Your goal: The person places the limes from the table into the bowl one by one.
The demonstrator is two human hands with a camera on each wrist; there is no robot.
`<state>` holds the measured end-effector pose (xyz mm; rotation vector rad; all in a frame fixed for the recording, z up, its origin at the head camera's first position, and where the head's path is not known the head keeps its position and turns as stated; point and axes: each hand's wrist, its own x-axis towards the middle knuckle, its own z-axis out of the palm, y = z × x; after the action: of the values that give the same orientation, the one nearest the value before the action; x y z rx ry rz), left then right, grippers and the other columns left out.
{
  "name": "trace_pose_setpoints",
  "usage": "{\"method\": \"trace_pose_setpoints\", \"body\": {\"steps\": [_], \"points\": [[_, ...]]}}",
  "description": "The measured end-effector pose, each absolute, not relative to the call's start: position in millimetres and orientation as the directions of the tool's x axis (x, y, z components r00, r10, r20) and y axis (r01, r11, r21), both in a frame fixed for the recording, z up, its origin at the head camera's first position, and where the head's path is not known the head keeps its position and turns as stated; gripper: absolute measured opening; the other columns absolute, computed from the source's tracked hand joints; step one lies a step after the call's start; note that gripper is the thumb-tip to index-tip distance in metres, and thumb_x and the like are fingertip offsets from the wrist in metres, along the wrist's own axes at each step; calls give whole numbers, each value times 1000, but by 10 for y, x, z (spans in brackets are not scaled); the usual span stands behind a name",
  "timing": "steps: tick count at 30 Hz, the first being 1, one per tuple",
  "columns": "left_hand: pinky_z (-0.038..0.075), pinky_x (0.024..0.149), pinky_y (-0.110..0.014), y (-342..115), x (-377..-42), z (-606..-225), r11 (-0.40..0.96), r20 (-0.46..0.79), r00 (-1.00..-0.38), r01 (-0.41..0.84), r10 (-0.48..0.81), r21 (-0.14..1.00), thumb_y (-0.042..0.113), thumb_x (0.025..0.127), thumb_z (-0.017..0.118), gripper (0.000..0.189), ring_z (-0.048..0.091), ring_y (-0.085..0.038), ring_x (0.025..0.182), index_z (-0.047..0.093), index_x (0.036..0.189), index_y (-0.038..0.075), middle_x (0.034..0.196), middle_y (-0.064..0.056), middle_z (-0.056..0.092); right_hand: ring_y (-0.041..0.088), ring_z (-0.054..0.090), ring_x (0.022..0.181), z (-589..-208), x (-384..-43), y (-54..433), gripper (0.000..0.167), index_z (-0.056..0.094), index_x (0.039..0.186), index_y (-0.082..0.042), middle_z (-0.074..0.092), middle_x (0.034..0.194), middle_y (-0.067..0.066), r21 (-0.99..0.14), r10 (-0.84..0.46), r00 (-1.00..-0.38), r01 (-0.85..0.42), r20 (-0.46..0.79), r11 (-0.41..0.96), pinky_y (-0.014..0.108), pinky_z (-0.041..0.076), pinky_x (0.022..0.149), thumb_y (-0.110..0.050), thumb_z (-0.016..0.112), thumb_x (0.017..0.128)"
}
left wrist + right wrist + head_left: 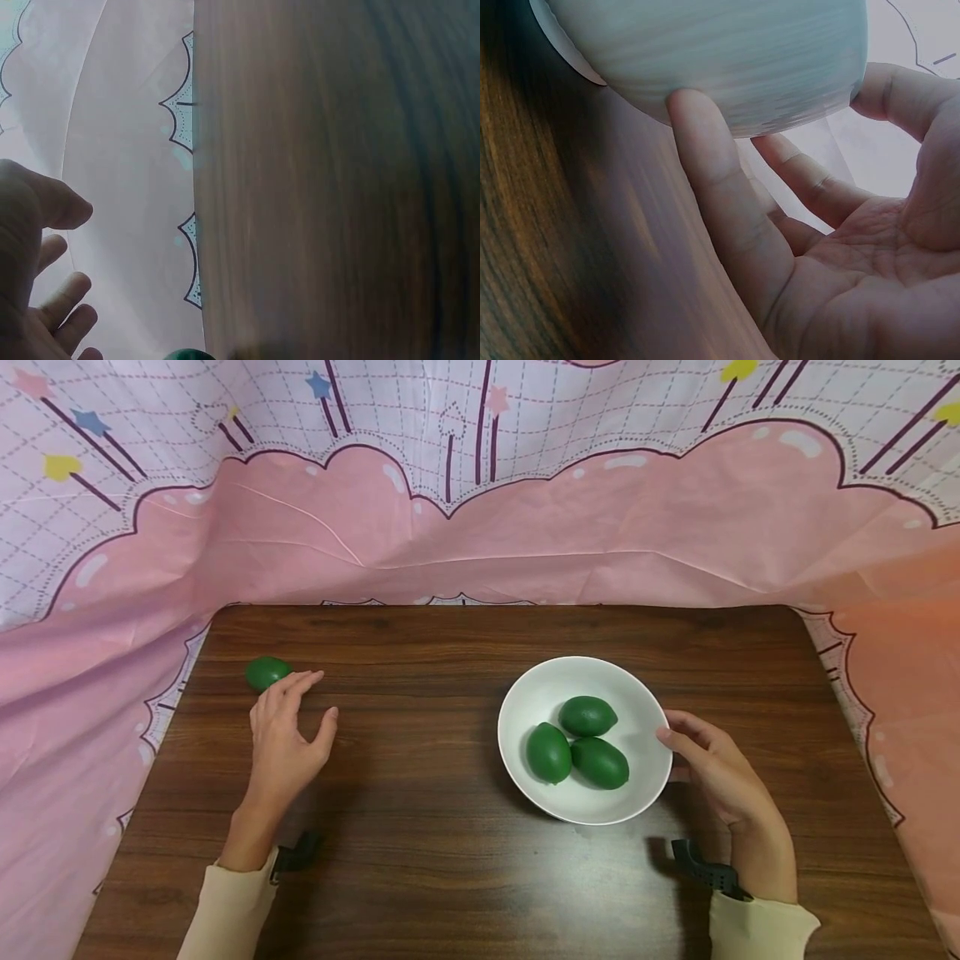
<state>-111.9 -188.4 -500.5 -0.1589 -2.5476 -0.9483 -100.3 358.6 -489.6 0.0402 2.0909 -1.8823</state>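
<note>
In the head view, a white bowl [517,693] right of the middle holds three green limes [588,717]. My right hand [720,768] grips the bowl's right side, thumb at the rim and fingers against the outer wall. The right wrist view shows those fingers [720,187] on the bowl's outside [742,60]. At the table's far left lies one more lime [266,672], partly covered by my left hand [288,743]. That hand hovers with loosely bent fingers and thumb spread, holding nothing. Only the lime's top [189,355] shows at the left wrist view's bottom edge.
The dark wooden table [420,693] carries the bowl and the limes. A pink patterned cloth [525,543] hangs behind it and along both sides. The table's left edge runs close beside the single lime. Each wrist bears a dark strap mount [705,868].
</note>
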Motion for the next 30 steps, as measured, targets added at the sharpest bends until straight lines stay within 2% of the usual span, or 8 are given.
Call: {"method": "trace_pose_setpoints", "body": {"steps": [12,23,30], "points": [[25,113,-71,-2010,-1159,-5073,780,401,-915,215,-50,587,9,93,75,52,43,-49,136,61,143,4,150,-26,52,8,75,94,-4911,-997,3596,23,66,131,-17,74,113,-12,-963,-197,-945,243,-261,113,33,65,76,-18,57,110],[18,116,-74,-2157,-1206,-5121,793,367,-925,154,-93,590,10,94,74,53,32,-53,144,58,145,2,156,-29,40,9,75,95,-4915,-997,3602,24,65,132,-16,74,114,-11,-964,-205,-944,239,-260,118,33,65,77,-19,56,110],[16,115,-75,-2214,-1226,-5138,786,370,-923,152,-103,600,10,94,73,56,33,-54,144,56,147,2,158,-30,39,9,75,95,-4920,-999,3599,24,65,132,-16,74,114,-11,-962,-202,-943,245,-265,118,33,65,77,-19,56,110]]}}
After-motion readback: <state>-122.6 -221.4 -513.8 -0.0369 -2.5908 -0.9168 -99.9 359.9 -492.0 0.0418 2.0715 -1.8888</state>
